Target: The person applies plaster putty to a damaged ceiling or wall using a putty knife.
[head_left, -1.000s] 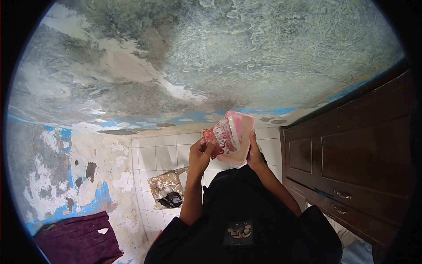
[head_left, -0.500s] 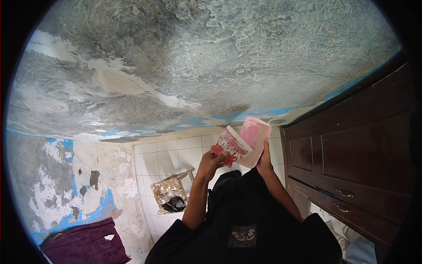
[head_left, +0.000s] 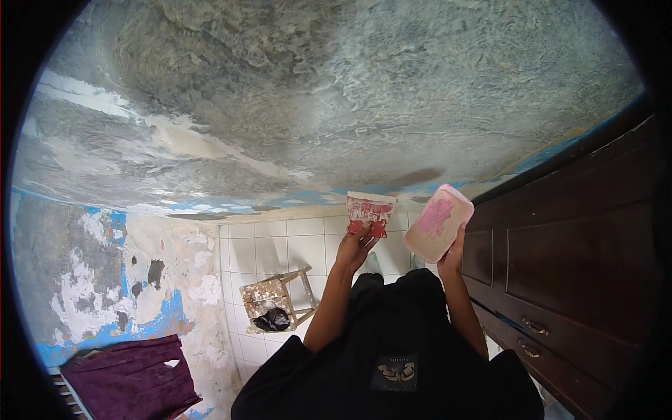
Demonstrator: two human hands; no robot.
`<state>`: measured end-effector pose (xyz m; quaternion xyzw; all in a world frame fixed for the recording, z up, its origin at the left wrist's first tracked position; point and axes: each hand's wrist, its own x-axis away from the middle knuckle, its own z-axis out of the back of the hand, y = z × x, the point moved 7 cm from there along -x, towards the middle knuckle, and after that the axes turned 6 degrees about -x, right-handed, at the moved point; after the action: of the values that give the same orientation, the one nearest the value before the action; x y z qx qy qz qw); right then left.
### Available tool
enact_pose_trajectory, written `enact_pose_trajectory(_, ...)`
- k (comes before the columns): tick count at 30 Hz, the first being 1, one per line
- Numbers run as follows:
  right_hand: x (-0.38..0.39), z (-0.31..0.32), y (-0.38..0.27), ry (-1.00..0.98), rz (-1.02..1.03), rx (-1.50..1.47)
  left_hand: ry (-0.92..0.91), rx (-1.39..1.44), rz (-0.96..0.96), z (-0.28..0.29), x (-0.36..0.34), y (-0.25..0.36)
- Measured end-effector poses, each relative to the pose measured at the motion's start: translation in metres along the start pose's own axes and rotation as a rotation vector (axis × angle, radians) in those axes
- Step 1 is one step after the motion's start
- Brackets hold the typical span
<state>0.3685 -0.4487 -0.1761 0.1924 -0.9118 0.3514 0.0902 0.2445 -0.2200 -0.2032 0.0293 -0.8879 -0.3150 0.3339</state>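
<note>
Between the fingers and thumb of my left hand is a red putty spreader, smeared with white and with a pale band along its far edge. My right hand grips the right side of a shallow pink plastic tray, tilted so its inside shows a brighter pink patch. Spreader and tray are apart, with a small gap between them. Both are held near the foot of a rough grey plastered wall, not touching it as far as I can tell.
A paint-spattered wooden stool stands on the white tiled floor, a black plastic bag on it. Dark wooden cabinet fills the right side. Purple cloth hangs by the peeling left wall.
The spreader has come away from the tray and turned more upright. My right hand has carried the tray to the right; the view has shifted slightly.
</note>
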Motion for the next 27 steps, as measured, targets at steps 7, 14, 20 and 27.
enact_pose_trajectory(7,-0.003,0.027,-0.044,0.067,-0.015,-0.012,0.045,0.135,0.041,0.003,-0.090,-0.052)
enact_pose_trajectory(14,-0.006,0.046,-0.065,0.109,0.046,-0.033,0.143,0.172,0.057,-0.007,-0.129,-0.054)
enact_pose_trajectory(20,-0.009,0.058,-0.067,0.132,0.032,-0.057,0.201,0.141,0.015,-0.017,-0.153,-0.033)
enact_pose_trajectory(27,-0.015,0.059,-0.070,0.136,0.009,-0.073,0.252,0.156,-0.011,-0.084,-0.133,0.053)
